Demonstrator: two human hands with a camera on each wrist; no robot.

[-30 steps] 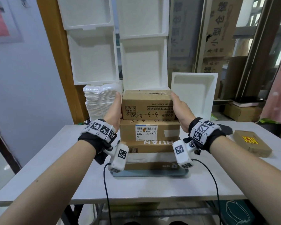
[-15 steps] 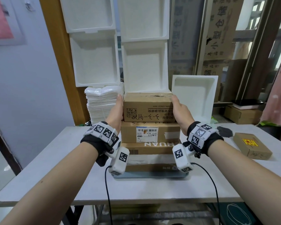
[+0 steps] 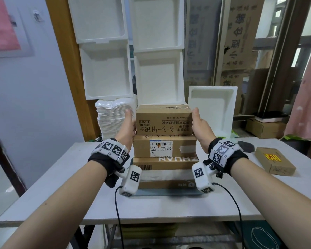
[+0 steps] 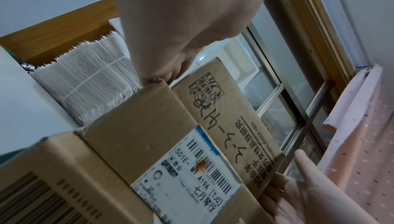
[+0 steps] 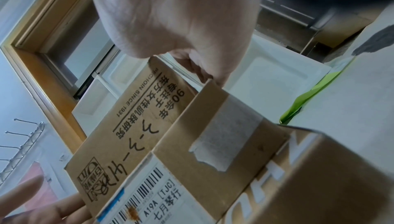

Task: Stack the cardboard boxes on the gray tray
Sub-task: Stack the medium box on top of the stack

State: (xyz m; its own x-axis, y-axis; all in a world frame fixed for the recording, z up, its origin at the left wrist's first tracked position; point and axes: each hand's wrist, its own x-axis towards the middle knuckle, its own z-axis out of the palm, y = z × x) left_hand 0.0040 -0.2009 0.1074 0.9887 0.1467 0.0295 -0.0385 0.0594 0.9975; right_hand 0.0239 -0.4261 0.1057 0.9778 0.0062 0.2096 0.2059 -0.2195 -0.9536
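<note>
Several cardboard boxes stand stacked on the gray tray (image 3: 169, 192) at the table's middle. The top box (image 3: 163, 121) (image 4: 230, 121) (image 5: 136, 126), with black handwriting, lies on a labelled box (image 3: 164, 146). My left hand (image 3: 129, 123) (image 4: 170, 42) lies flat against its left end, fingers straight. Against its right end presses my right hand (image 3: 197, 123) (image 5: 192, 34), thumb up and fingers straight. The fingertips are hidden behind the box ends. One flat cardboard box (image 3: 275, 162) with a yellow sticker lies apart on the table at the right.
Behind the stack lean white foam trays (image 3: 158, 78) and a foam box (image 3: 212, 110). A pile of white bags (image 3: 115, 119) stands just left of my left hand. A dark object (image 3: 246, 146) lies on the white table (image 3: 61, 186) beyond my right wrist.
Both hands have stayed at the ends of the top box, which has not visibly shifted on the stack. The left hand now looks slightly blurred.
</note>
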